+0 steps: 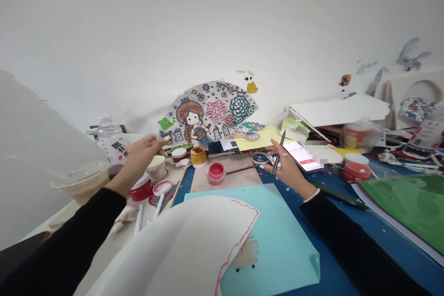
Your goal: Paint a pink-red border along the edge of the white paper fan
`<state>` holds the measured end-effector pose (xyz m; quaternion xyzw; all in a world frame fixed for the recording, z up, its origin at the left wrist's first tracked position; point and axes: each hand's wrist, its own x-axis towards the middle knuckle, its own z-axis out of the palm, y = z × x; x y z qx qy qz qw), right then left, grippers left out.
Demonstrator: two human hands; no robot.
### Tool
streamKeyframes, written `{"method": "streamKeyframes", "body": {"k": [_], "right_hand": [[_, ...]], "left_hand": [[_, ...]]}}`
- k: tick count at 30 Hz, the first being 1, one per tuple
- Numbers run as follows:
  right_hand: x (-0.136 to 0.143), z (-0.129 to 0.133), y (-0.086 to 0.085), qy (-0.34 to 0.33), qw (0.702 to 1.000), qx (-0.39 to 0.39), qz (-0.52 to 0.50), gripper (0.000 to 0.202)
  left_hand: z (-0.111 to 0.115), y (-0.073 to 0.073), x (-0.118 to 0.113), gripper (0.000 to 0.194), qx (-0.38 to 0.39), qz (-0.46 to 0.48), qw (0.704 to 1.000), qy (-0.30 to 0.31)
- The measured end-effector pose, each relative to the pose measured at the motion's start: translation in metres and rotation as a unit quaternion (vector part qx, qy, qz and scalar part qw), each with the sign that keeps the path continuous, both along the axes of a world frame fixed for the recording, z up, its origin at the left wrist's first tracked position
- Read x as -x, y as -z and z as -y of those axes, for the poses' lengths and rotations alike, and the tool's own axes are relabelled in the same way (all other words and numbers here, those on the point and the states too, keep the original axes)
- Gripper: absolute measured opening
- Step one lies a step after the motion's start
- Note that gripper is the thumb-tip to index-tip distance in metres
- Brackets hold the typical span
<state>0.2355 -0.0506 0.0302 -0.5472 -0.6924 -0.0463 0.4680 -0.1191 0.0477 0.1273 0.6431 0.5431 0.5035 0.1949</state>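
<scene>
My left hand (147, 150) pinches the lower left edge of a fan-shaped picture (211, 113) with a cartoon girl and flowers, which stands upright against the wall. Over the table's right part, my right hand (282, 162) holds a dark pen (279, 153) between its fingers, tip up. Between the hands are an open pot of pink-red paint (217, 173), a yellow paint pot (199, 157) and a thin brush (241, 169). Nearest me, a white curved sheet (180, 240) with a red line along its edge overlaps a light blue sheet (277, 240).
At the left stand a bottle (110, 141), a plastic cup (83, 180) and a red paint jar (141, 188). A phone (303, 156) lies beside my right hand. Farther right are more paint jars (356, 169), a green sheet (409, 203) and a dark green cutter (342, 196).
</scene>
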Motion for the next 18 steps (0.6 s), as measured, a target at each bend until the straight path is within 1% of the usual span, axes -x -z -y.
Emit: {"method": "streamKeyframes", "body": {"k": [4,8,13,18], "right_hand": [[0.001,0.001,0.0,-0.004,1.0,0.017,0.0,0.076],[0.001,0.001,0.001,-0.01,1.0,0.02,0.002,0.075],[0.0,0.0,0.002,-0.017,1.0,0.022,0.009,0.075],[-0.001,-0.001,0.002,-0.019,0.999,0.023,0.016,0.075]], "left_hand": [[-0.017,-0.001,-0.021,0.016,-0.02,-0.037,0.999,-0.004],[-0.026,0.002,-0.038,0.02,-0.027,-0.039,0.999,-0.02],[-0.038,0.007,-0.056,0.022,-0.016,-0.013,1.0,-0.018],[-0.049,0.012,-0.072,0.023,0.011,0.046,0.999,-0.011]]}}
